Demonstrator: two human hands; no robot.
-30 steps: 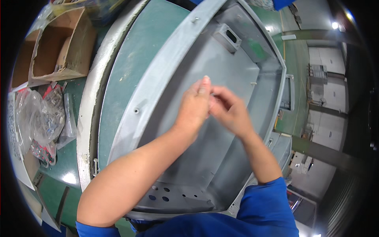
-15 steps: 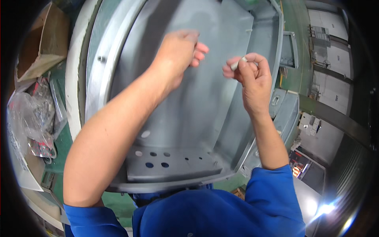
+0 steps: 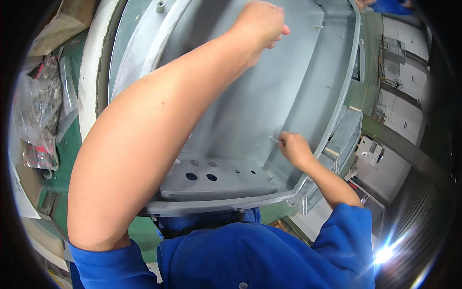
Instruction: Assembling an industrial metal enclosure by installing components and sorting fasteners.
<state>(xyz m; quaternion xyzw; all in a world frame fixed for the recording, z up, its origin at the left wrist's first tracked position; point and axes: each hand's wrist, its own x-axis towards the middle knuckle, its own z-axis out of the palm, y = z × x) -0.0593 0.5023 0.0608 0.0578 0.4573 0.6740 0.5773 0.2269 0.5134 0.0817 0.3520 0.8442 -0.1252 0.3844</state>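
A large grey metal housing [image 3: 250, 111], shaped like a deep open tray, lies in front of me. Over its far part hovers my left hand [image 3: 262, 21], fingers curled in; whatever they may hold is hidden. My right hand [image 3: 296, 148] is lower, by the inner right side, with thumb and fingers pinched at a small pale stud [image 3: 274, 140] that stands out from the panel. Another pale stud [image 3: 318, 27] sticks out farther up the same side. Round holes pierce the near ledge [image 3: 224, 185] of the housing.
On the left are a cardboard box [image 3: 65, 26] and a clear plastic bag [image 3: 41, 106] with things inside. Grey metal parts [image 3: 344, 132] stand beyond the right rim. At the top right edge another person's blue clothing [image 3: 392, 6] shows. A bright light [image 3: 384, 255] glares lower right.
My right hand has come down and nearer, from holding a small pale piece in the air to pinching at the stud. My left hand has moved farther away and to the right.
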